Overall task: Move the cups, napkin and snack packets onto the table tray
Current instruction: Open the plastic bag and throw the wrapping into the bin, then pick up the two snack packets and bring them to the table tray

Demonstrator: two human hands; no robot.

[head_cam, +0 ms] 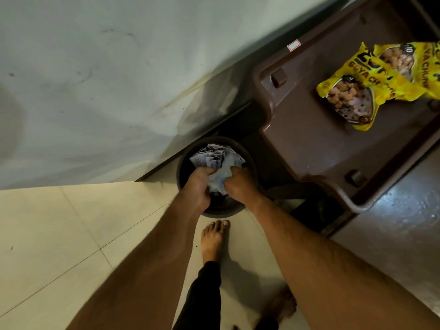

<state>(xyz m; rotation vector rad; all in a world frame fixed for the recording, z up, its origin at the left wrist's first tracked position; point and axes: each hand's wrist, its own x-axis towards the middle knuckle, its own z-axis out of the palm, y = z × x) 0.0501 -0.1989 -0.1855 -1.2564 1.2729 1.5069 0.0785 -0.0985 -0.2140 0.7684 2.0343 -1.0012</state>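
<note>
Nearest to us we note two bare feet on the pale cream floor tiles (59, 234), one bare foot (213, 239) set just short of a dark round plastic bin (247, 167), with a black trouser leg (207, 289) below it. Both forearms reach down over the bin mouth. The left hand (198, 186) is curled closed on a crumpled bundle of white printed paper wrappers (217, 160), and the right hand (238, 184) is likewise closed on the same bundle from the other side; the bundle sits inside the bin rim, partly hidden by the fingers. The bin stands in the corner against the grey-white wall (95, 79), touching or nearly touching the dark skirting, so there is little room on its far and left sides. To the right, just beside the bin and raised above it, lies the brown moulded plastic table tray (309, 139), its raised lip overhanging a dark gap. On the tray's far part rest two yellow soya chunk snack packets (357, 91), overlapping one another, the further one cut by the frame edge. The tray's near half is bare.
</note>
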